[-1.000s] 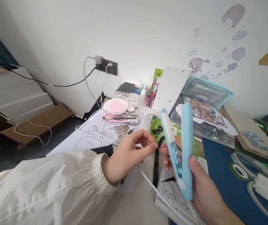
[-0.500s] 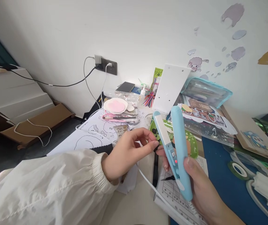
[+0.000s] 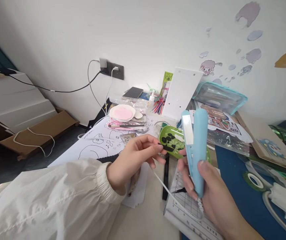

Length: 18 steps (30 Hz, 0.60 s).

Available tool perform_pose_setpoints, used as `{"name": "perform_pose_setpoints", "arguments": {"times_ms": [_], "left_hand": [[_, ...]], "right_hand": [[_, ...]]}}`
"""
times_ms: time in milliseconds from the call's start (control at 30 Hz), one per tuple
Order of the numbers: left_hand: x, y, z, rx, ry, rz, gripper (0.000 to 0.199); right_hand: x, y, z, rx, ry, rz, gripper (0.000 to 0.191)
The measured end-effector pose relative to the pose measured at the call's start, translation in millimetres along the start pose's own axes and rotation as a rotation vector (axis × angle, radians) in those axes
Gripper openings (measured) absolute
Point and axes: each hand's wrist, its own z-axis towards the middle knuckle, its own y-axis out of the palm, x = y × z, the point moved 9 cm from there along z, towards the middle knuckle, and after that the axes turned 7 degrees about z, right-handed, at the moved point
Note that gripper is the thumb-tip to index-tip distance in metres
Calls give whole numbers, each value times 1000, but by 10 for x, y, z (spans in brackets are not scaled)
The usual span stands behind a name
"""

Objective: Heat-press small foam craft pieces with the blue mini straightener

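Note:
My right hand [image 3: 209, 181] is wrapped round a light blue mini hair straightener [image 3: 199, 146], held upright with its two arms apart at the top. A pale plate shows on the inner side of its thinner arm. My left hand [image 3: 141, 155] pinches a small dark flat piece [image 3: 167, 147] between thumb and fingertips. Just behind both hands lies a green tray [image 3: 163, 134] with several black pieces and white ones in it. The straightener partly hides the tray's right side. A white cord [image 3: 165, 186] runs below the hands.
A printed grid sheet [image 3: 182, 203] lies under my right hand. Line drawings [image 3: 90, 150] cover the left side. Bagged craft pieces [image 3: 123, 113], a white board [image 3: 180, 93] and a blue pouch [image 3: 220, 96] stand behind. Green tape [image 3: 254, 181] lies right. A wall socket [image 3: 116, 70] holds plugs.
The straightener has turned more upright and shifted right, uncovering more of the tray. My left hand has moved slightly left, and the dark piece at its fingertips shows more clearly.

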Motion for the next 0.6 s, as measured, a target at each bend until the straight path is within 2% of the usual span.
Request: {"name": "perform_pose_setpoints", "arguments": {"times_ms": [133, 300, 600], "left_hand": [[-14, -6, 6, 22, 4, -91, 16], [-23, -42, -5, 71, 31, -145, 17], [-17, -79, -17, 157, 69, -82, 20]], "right_hand": [[93, -5, -34, 20, 85, -104, 35], [130, -67, -55, 52, 111, -267, 43], [118, -42, -22, 42, 112, -379, 41]]}}
